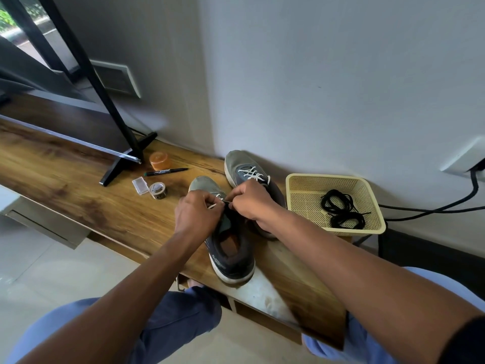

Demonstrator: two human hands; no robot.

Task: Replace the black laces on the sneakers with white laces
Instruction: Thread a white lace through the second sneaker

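Observation:
Two grey sneakers stand on the wooden shelf (78, 179). The near sneaker (231, 258) points away from me, heel at the shelf's front edge. Over its tongue, my left hand (196, 214) and my right hand (252, 203) each pinch a strand of the white lace (214, 205), fingers curled, knuckles almost touching. The far sneaker (241, 164) behind carries a crossed white lace (253, 174); my right hand hides its rear part. The black laces (341, 208) lie coiled in a cream plastic basket (299, 195) to the right.
Left of the sneakers lie a black marker (165, 172), an orange lid (159, 160), a tape roll (158, 190) and a small clear box (140, 185). A TV stand foot (123, 164) sits further left. Black cables (433, 208) run behind the basket along the wall.

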